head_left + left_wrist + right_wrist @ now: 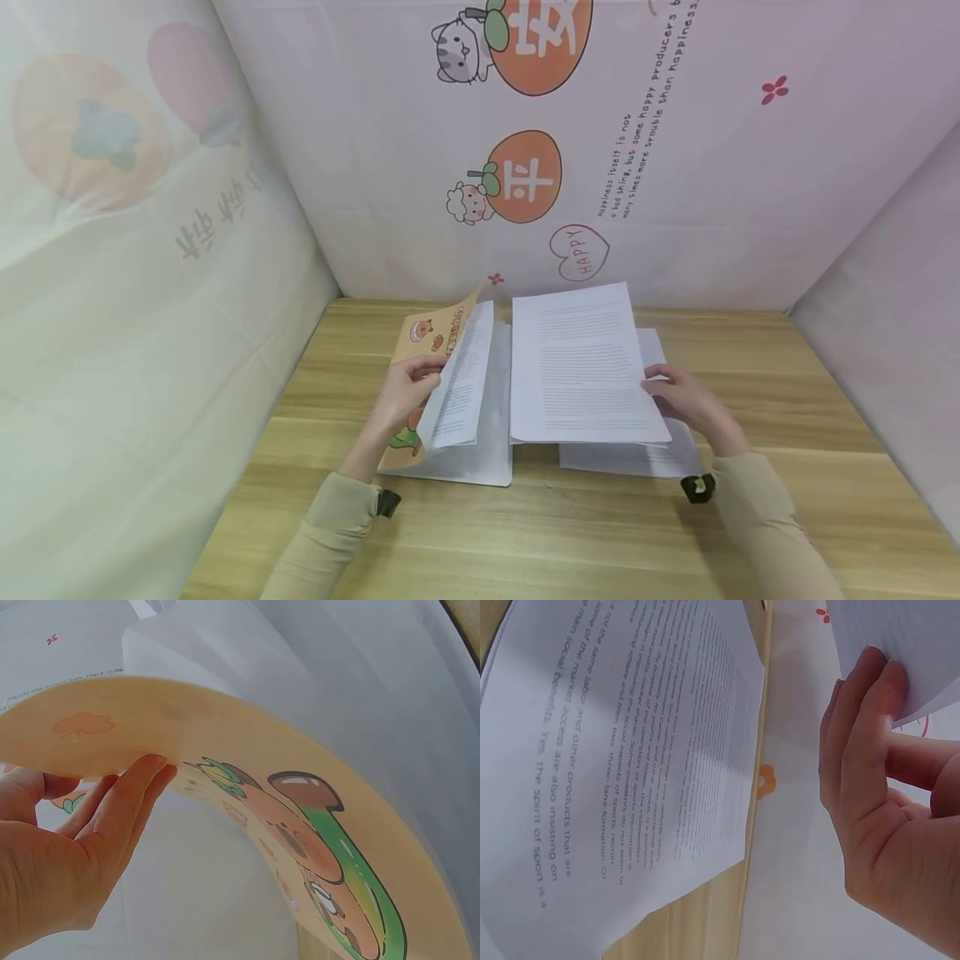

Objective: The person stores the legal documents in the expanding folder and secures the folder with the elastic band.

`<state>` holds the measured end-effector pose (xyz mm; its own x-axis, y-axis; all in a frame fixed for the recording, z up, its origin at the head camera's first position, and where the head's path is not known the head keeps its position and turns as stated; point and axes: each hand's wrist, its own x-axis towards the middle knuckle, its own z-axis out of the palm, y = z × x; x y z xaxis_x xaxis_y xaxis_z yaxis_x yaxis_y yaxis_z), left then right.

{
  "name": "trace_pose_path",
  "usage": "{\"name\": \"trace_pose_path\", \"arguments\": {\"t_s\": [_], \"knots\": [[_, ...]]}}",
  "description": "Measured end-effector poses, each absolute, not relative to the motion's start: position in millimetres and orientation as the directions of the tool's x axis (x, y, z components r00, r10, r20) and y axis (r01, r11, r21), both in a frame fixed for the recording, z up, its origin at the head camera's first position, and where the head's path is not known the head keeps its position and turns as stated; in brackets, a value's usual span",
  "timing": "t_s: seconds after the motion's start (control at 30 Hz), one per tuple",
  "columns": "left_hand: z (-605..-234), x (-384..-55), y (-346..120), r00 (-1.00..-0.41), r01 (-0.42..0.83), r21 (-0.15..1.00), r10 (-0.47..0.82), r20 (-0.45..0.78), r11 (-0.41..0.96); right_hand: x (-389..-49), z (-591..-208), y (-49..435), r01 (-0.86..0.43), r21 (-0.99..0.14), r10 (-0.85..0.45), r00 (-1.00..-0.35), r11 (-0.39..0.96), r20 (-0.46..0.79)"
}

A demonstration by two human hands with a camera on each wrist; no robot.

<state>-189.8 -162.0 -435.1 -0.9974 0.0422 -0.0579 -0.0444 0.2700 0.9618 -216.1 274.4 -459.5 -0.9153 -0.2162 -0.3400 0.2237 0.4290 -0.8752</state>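
Nearest, two beige sleeves (330,508) with black wrist devices (699,488) run out of view at the bottom edge. Beyond them on the wooden table (585,542), a folder lies open on the left; its pale back panel (480,468) is flat. The left hand (408,385) pinches the lifted, bowed tan cover (420,333), with a printed page (467,383) inside; how that page is fastened is hidden. Well apart, the right hand (682,396) pinches the right edge of a raised sheaf of printed sheets (585,358), too many overlapping to count. They partly hide loose pages (630,462) lying beneath. The head view's print is too small to read. Behind hangs a patterned cloth (375,125), its top cut off.
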Motion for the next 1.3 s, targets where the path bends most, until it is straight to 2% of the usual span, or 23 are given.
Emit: {"name": "trace_pose_path", "arguments": {"t_s": [0.8, 1.3], "knots": [[-435.9, -188.4, -162.2, -0.998, -0.026, 0.957, 0.040, -0.039, 0.289, -218.6, -457.0, 252.3, 0.206, -0.890, -0.224, -0.922, 0.407, -0.316], [-433.2, -188.1, -162.6, -0.999, -0.026, 0.958, 0.038, -0.038, 0.286, -217.0, -459.4, 252.4, 0.237, -0.870, -0.214, -0.910, 0.433, -0.354]]}}
